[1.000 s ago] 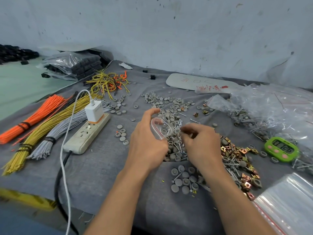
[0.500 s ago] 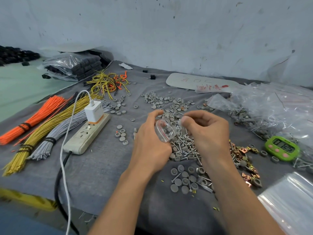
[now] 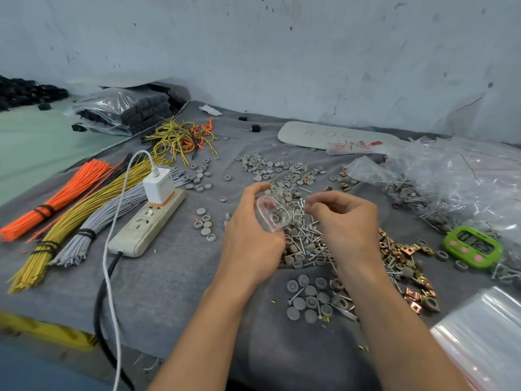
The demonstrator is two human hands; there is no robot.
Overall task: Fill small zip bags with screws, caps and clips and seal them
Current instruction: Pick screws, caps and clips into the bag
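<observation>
Zip bag (image 3: 272, 211): thin clear plastic, glossy, red seal strip
Screws (image 3: 306, 235): bright silvery metal, shiny
Caps (image 3: 310, 301): grey, matt, plastic-looking
Clips (image 3: 394, 251): copper- and brass-toned sheet metal, glinting
Tabletop (image 3: 169, 292): covered in grey cloth, matt, slightly creased
Timer (image 3: 472, 246): green plastic, glossy
Power strip (image 3: 146, 227): off-white plastic, dull, soiled
Wire bundles (image 3: 84, 218): orange, yellow and grey sheathing, smooth
Spare bags (image 3: 485, 342): clear glossy plastic film
Wall (image 3: 282, 52): pale paint, rough, chipped

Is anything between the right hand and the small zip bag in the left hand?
Nothing visible does. The left hand grips the small zip bag above the screw pile, and the right hand, fingertips pinched, sits just right of it with only air between. Whether it holds a part is too blurred to tell.
</observation>
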